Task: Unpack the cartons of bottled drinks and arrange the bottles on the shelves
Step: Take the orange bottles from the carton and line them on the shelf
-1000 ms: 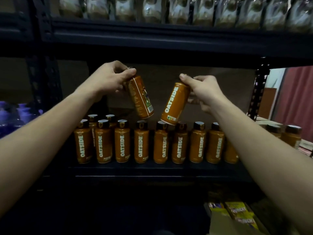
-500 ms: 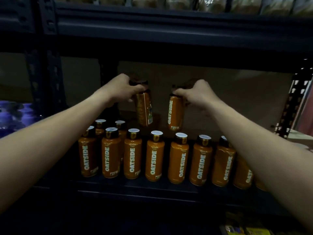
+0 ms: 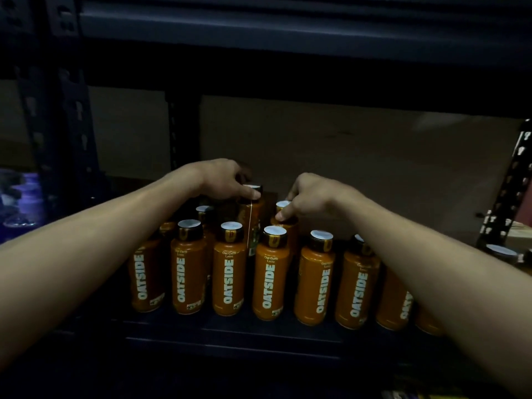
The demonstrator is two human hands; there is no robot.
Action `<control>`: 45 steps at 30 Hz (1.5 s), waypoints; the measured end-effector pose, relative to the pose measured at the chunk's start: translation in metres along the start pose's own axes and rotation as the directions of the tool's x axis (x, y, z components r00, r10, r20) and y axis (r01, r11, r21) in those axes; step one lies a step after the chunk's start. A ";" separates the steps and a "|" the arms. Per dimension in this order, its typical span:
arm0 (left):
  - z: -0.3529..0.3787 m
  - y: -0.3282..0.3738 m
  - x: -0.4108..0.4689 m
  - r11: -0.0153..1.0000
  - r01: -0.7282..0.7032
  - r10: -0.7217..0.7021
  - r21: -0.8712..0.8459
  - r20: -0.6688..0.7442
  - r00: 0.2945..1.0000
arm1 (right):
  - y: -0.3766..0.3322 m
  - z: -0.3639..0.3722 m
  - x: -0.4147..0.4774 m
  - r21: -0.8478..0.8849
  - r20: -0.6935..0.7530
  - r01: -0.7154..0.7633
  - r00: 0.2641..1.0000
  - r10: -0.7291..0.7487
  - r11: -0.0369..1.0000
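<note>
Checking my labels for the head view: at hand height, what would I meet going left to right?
Blurred purple items → dark metal shelf upright → left hand → orange black-capped bottle in the left hand → orange black-capped bottle in the right hand → right hand → black perforated upright.

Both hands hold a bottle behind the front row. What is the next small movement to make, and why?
Probably lower the left bottle in the left hand onto the shelf. Its cap stands higher than the caps beside it, so it seems not yet set down; the right bottle, pinched by the right hand, looks level with its neighbours. Both bases are hidden behind the front row.
</note>
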State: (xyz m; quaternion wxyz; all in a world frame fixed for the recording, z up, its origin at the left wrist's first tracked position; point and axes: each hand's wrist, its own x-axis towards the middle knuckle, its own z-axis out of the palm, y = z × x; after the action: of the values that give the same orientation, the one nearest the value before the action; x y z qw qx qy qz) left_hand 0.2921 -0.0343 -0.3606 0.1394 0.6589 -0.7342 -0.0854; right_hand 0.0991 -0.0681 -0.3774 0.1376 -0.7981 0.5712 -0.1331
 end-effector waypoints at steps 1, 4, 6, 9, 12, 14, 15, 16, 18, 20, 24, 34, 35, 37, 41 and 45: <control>0.000 -0.001 0.002 1.000 -0.010 0.010 0.013 0.029 1.000 | 0.000 0.002 0.002 -0.014 0.018 -0.003 1.000 0.003 1.000; 0.003 -0.004 0.004 0.996 -0.039 0.029 0.082 0.125 0.992 | 0.001 0.010 0.004 -0.041 0.045 -0.023 0.999 0.025 0.999; 0.006 -0.007 0.006 0.991 -0.063 0.041 0.118 0.182 0.982 | 0.003 0.012 0.005 -0.034 0.054 -0.036 0.998 0.038 0.999; 0.011 -0.010 0.008 0.983 -0.092 0.048 0.158 0.261 0.964 | 0.003 0.010 0.005 -0.026 0.078 -0.033 0.996 0.035 0.999; 0.012 -0.013 0.010 0.978 -0.107 0.050 0.177 0.297 0.953 | 0.006 0.009 0.006 -0.004 0.095 -0.021 0.995 0.021 1.000; 0.011 -0.014 0.012 0.978 -0.123 0.066 0.169 0.309 0.949 | 0.008 0.010 0.005 -0.022 0.102 -0.006 0.995 0.008 1.000; 0.011 -0.015 0.012 0.978 -0.130 0.074 0.161 0.314 0.947 | 0.008 0.010 0.004 -0.028 0.106 -0.002 0.994 0.005 1.000; 0.011 -0.014 0.013 0.978 -0.138 0.084 0.154 0.314 0.946 | 0.007 0.008 0.003 -0.031 0.108 -0.002 0.994 0.005 1.000; 0.012 -0.014 0.015 0.978 -0.145 0.094 0.148 0.306 0.947 | 0.005 0.006 0.002 -0.027 0.108 -0.001 0.994 0.004 1.000; 0.012 -0.013 0.017 0.980 -0.140 0.093 0.139 0.301 0.949 | 0.006 0.005 0.003 -0.004 0.100 -0.007 0.995 0.007 1.000; 0.010 -0.011 0.018 0.992 -0.115 0.098 0.059 0.228 0.969 | 0.008 0.006 0.002 0.032 0.090 -0.019 0.996 0.016 0.999; 0.010 -0.013 0.016 0.973 -0.175 0.136 0.151 0.238 0.962 | 0.011 0.013 0.002 0.065 0.057 0.001 0.998 -0.005 0.998; 0.008 -0.012 0.015 0.970 -0.189 0.148 0.151 0.251 0.957 | 0.012 0.013 0.002 0.070 0.052 0.003 0.999 -0.007 0.998; 0.009 -0.011 0.015 0.964 -0.210 0.164 0.164 0.255 0.953 | 0.012 0.013 0.002 0.076 0.059 0.004 0.998 -0.009 0.997; 0.011 -0.012 0.018 0.970 -0.196 0.158 0.141 0.242 0.957 | 0.012 0.013 0.004 0.116 0.066 -0.010 0.998 0.002 0.993; 0.008 -0.019 0.018 0.984 -0.165 0.146 0.072 0.222 0.964 | 0.014 0.014 0.002 0.103 0.065 -0.006 0.998 0.000 0.995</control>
State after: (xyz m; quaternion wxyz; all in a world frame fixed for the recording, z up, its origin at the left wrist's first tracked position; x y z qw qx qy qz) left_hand 0.3056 -0.0546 -0.3723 0.0354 0.5916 -0.7976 -0.1120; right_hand 0.0927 -0.0739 -0.3953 0.1971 -0.7930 0.5601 -0.1361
